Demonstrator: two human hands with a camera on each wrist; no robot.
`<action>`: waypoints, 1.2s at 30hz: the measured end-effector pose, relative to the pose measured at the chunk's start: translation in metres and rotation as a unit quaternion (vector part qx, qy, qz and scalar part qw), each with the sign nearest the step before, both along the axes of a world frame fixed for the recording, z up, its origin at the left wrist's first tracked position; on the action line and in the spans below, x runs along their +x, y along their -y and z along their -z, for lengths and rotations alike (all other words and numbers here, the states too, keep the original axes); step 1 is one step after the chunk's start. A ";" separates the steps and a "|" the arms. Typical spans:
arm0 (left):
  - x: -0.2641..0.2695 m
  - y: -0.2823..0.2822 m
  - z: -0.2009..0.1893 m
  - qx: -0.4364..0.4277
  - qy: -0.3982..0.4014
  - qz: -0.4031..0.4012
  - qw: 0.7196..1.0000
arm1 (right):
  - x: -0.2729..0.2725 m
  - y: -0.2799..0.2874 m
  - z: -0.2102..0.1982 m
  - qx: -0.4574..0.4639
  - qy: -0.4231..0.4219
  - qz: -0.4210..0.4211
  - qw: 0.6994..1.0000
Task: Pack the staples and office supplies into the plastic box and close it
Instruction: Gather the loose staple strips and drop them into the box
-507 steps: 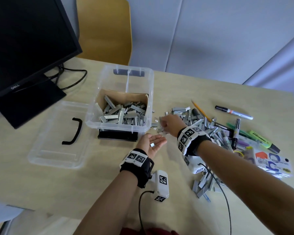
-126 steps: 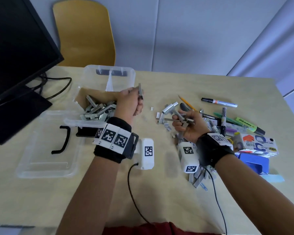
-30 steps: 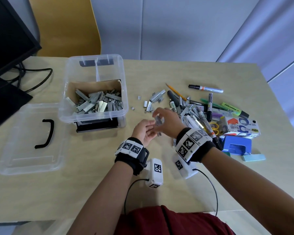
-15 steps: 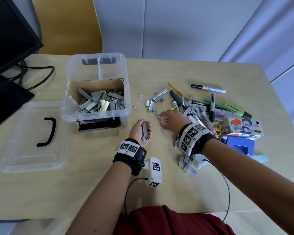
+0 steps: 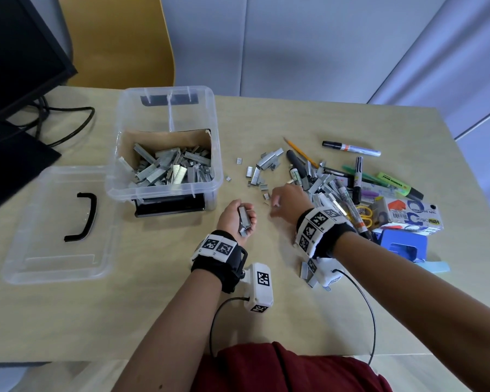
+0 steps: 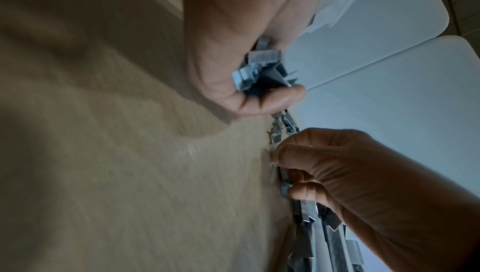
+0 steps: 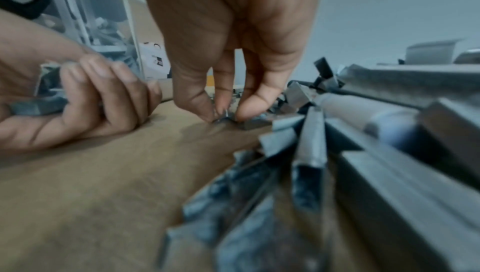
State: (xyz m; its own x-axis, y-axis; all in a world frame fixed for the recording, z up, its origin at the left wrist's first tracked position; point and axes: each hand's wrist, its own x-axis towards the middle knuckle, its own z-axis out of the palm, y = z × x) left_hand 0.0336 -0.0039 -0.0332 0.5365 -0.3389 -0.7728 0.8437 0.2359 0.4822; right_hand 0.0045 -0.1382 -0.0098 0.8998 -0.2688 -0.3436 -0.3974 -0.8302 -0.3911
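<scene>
A clear plastic box (image 5: 164, 190) stands open on the table, with grey staple strips (image 5: 170, 169) heaped inside a cardboard liner. Just right of its front corner my left hand (image 5: 238, 219) grips a bundle of staple strips (image 5: 244, 220) (image 6: 259, 69). My right hand (image 5: 287, 198) reaches down beside the loose staples (image 5: 262, 171) and pinches a small staple piece (image 7: 224, 115) against the table between thumb and fingertips (image 7: 249, 106). More strips (image 5: 320, 182) lie mixed with pens at its right.
The box's clear lid (image 5: 60, 224) with a black handle lies flat at the left. Markers (image 5: 351, 148), a highlighter (image 5: 399, 185), a pencil (image 5: 299, 151), yellow scissors (image 5: 362, 215), a tape carton (image 5: 410, 215) and a blue punch (image 5: 402, 247) crowd the right. A monitor (image 5: 14, 52) stands far left.
My right hand left the left hand and reached out to the loose staples on the table. My left hand closed round its bundle of strips and stays near the box's front corner.
</scene>
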 end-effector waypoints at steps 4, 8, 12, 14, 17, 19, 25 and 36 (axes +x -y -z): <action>-0.001 0.004 -0.004 0.005 0.003 -0.016 1.000 | -0.006 -0.007 -0.016 0.087 0.062 0.037 0.994; -0.001 0.010 -0.012 -0.027 0.002 -0.015 1.000 | -0.005 -0.028 -0.031 0.133 0.074 -0.015 0.988; 0.002 0.008 -0.010 -0.027 -0.003 -0.015 1.000 | 0.007 -0.021 -0.030 0.126 0.082 0.007 0.989; 0.004 0.003 -0.006 -0.020 -0.007 -0.021 1.000 | 0.015 -0.012 -0.025 0.099 0.077 0.021 0.992; 0.005 -0.004 -0.002 -0.023 -0.018 -0.029 0.999 | 0.019 -0.004 -0.016 0.037 0.030 -0.021 0.999; 0.005 -0.005 -0.001 -0.027 -0.025 -0.037 0.999 | 0.018 -0.008 -0.012 -0.004 -0.002 -0.076 0.997; 0.004 -0.006 0.000 -0.035 -0.028 -0.042 0.998 | 0.018 -0.017 -0.011 -0.066 -0.022 -0.111 0.991; 0.002 -0.009 0.000 -0.038 -0.023 -0.048 0.998 | 0.013 -0.003 -0.002 -0.030 -0.014 -0.028 0.999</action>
State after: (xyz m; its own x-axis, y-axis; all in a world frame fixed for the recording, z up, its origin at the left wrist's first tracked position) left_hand 0.0356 0.0046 -0.0333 0.5337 -0.3461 -0.7716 0.8365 0.3500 0.4216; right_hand 0.0172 -0.1352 -0.0075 0.9045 -0.2395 -0.3528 -0.3597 -0.8729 -0.3297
